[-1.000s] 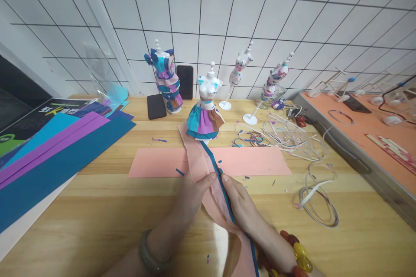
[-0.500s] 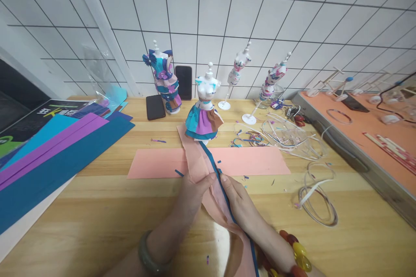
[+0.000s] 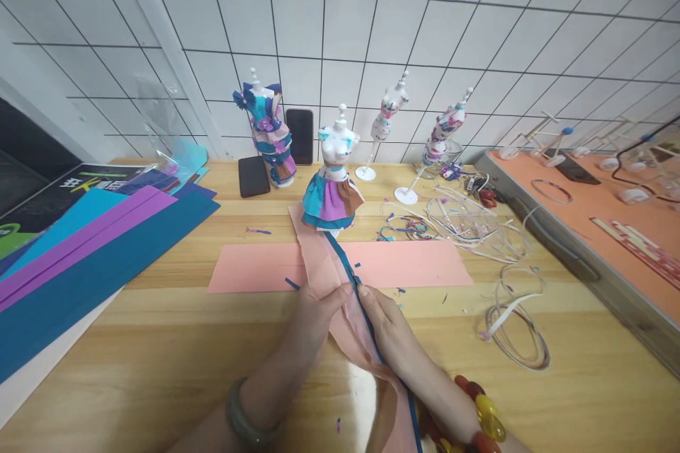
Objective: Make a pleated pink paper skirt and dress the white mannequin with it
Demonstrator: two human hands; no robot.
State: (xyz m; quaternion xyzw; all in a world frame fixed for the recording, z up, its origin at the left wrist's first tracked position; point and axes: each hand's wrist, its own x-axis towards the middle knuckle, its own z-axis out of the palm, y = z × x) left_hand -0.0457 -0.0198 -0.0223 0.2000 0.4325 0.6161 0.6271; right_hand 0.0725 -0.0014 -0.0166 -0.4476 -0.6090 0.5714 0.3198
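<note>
A long pink crepe-paper strip [image 3: 320, 255] with a dark blue edging [image 3: 340, 253] runs from beneath the small mannequin down past the table's near edge. My left hand [image 3: 316, 315] is closed on the pink strip, thumb on top close to the blue edge. Opposite it, my right hand [image 3: 387, 322] pinches the blue-edged side, fingertips almost meeting the left thumb. Below my hands the strip curls and twists. Just ahead stands the white mannequin [image 3: 338, 145] in a turquoise, purple and brown ruffled skirt [image 3: 333, 197]. A flat pink paper sheet [image 3: 414, 262] lies crosswise under the strip.
At left are stacked coloured papers [image 3: 132, 251]. Behind stand a dressed mannequin [image 3: 270, 131], two phones [image 3: 254, 176] and two patterned mannequins [image 3: 390, 110] on stands. Tangled strips [image 3: 467, 223] and a coiled loop [image 3: 518, 333] lie right, beside an orange-topped surface [image 3: 563, 202]. Small blue scraps are scattered around.
Both hands keep nearly the same place and grip on the strip. The view has shifted very slightly; nothing else has visibly moved.
</note>
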